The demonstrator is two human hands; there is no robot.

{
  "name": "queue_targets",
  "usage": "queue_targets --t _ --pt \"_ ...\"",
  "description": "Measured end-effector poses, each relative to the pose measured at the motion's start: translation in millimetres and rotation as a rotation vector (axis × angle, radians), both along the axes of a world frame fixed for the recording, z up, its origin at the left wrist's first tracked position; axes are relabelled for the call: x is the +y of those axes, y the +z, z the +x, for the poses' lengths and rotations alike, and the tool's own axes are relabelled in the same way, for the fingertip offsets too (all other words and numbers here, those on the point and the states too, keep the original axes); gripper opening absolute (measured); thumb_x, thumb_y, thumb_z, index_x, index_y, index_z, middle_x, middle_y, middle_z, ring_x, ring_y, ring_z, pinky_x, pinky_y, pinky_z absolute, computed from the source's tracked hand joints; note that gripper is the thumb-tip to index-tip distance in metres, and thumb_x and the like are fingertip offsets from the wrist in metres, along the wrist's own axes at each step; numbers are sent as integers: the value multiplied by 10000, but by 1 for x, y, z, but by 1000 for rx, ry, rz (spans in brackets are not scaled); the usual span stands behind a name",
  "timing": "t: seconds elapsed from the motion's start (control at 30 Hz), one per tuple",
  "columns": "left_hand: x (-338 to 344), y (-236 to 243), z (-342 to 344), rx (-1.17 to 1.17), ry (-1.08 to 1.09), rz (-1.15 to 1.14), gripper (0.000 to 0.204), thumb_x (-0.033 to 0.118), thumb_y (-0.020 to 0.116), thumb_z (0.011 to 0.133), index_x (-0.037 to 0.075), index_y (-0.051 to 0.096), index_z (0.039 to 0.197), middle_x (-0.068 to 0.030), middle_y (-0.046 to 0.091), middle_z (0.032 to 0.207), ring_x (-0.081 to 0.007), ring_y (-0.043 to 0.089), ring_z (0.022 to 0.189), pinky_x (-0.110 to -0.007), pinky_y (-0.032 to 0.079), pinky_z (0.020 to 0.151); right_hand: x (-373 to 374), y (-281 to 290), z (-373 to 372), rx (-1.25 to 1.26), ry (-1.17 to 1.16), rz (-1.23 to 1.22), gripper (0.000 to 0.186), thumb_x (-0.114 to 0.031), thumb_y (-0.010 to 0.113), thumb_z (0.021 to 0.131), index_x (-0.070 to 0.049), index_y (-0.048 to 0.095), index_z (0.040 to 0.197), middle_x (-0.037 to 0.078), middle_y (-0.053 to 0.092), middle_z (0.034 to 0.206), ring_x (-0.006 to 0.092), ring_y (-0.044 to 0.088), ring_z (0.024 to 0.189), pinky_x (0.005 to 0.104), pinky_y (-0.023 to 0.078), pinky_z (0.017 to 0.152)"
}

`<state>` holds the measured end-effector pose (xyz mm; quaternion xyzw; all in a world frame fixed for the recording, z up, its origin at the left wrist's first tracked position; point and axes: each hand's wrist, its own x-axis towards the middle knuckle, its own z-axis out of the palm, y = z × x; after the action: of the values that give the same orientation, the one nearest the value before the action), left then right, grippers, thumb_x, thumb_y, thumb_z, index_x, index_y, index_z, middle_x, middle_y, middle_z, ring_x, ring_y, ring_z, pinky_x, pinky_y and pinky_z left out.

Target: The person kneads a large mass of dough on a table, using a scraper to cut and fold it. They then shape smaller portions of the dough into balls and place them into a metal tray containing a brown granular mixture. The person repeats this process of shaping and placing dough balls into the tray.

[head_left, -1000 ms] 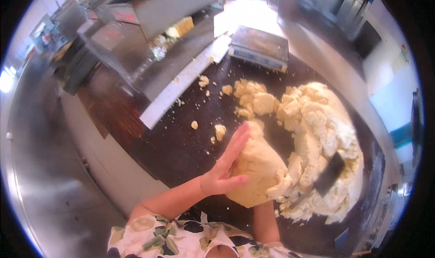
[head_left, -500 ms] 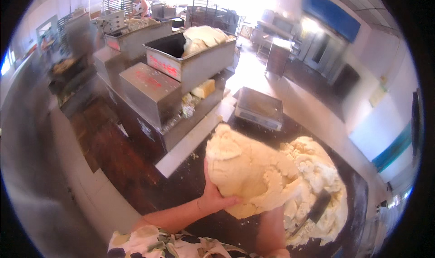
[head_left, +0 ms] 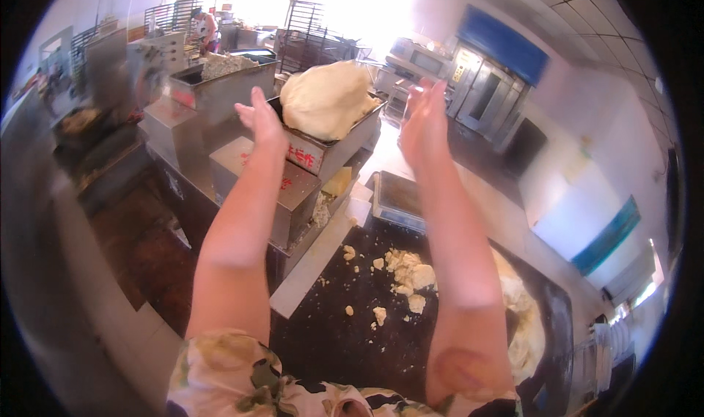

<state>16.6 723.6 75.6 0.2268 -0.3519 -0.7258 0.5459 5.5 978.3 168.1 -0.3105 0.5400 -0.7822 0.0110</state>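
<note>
A large pale-yellow lump of dough (head_left: 327,100) rests heaped in a metal bin (head_left: 334,153) with red marks on its side, rising above the rim. Both my arms reach forward, one on each side of it. Just left of the dough, my left hand (head_left: 262,121) is open, fingers spread, holding nothing. My right hand (head_left: 425,124) is raised to the right of the bin, apart from the dough, empty and open, though its fingertips are somewhat blurred. Behind my right forearm, more dough (head_left: 526,336) lies on the dark worktop (head_left: 323,351), partly hidden.
Dough crumbs (head_left: 409,272) are scattered over the worktop. A flat scale (head_left: 396,201) stands beyond them. Metal boxes (head_left: 246,160) and a second filled bin (head_left: 227,83) stand to the left. A person (head_left: 207,30) is in the far background, near tall racks (head_left: 304,25).
The dough lump that I held over the worktop is out of my hands. Both arms now reach forward beside the bin, where the dough heap looks fuller. Crumbs show on the worktop.
</note>
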Motion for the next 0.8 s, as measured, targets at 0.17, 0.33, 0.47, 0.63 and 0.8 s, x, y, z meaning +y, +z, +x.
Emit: queue_targets --t 0.17,0.33,0.47,0.63,0.8 --pt "-7 -111 61 184 -176 -125 779 367 512 974 7 128 1548 -174 163 1606 -284 163 1480 -408 166 1184 70 -131 46 153 -71 476 648 -505 347 1029 -55 348 1494 160 331 1547 268 240 1468 400 144 1199" --pt "99 -175 144 -111 -105 -471 554 245 440 992 77 309 1504 -132 306 1547 -254 269 1435 -432 233 1145 208 -317 77 -34 -399 757 465 -209 616 934 10 520 1333 181 527 1371 301 493 1286 378 385 1073" --pt "149 -249 200 -338 -310 -718 583 165 500 960 22 300 1488 -137 279 1561 -277 310 1414 -408 267 1119 303 -392 148 -107 -686 1016 453 -161 642 886 4 546 1296 197 558 1312 339 516 1250 394 399 1067" --pt "196 -386 236 -681 -716 -909 578 160 582 937 -1 364 1448 -184 282 1548 -329 306 1407 -453 265 1134 426 -408 193 2 -1159 1258 442 -117 639 861 -7 547 1279 220 504 1351 383 468 1278 464 387 1081" --pt "258 -428 230 -976 -737 -1130 570 193 614 922 -25 410 1407 -246 313 1513 -412 307 1385 -478 255 1145 534 -412 199 -206 -1435 1561 656 -190 666 876 -51 368 1444 240 368 1453 368 393 1342 487 431 1047"
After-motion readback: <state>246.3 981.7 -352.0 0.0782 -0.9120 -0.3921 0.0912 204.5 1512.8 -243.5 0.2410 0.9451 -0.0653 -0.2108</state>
